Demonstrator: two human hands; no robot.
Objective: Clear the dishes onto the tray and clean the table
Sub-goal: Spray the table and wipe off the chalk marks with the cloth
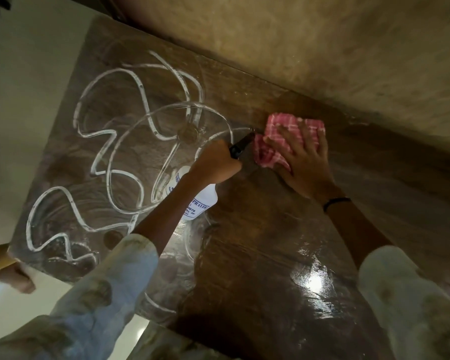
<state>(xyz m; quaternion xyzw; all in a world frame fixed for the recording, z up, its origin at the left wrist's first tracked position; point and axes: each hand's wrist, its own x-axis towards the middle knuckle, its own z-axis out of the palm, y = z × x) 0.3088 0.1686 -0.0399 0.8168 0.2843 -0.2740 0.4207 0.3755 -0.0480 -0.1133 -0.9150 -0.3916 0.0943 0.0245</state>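
Wooden table beside tan wall, white looping streaks across left half, right half wet, glaring. Left hand clenched round one white spray bottle; forearm hides most of label. Right hand flat, fingers spread, pressing one pink checked cloth onto table by far edge. Sleeves cut off below.

The wooden table has a dark, glossy, wet surface on its right portion and looping white foam trails across its left portion. A pink-and-white checked cloth, bunched, lies flat on the table near its far edge. A white spray bottle with a black nozzle points toward the cloth.
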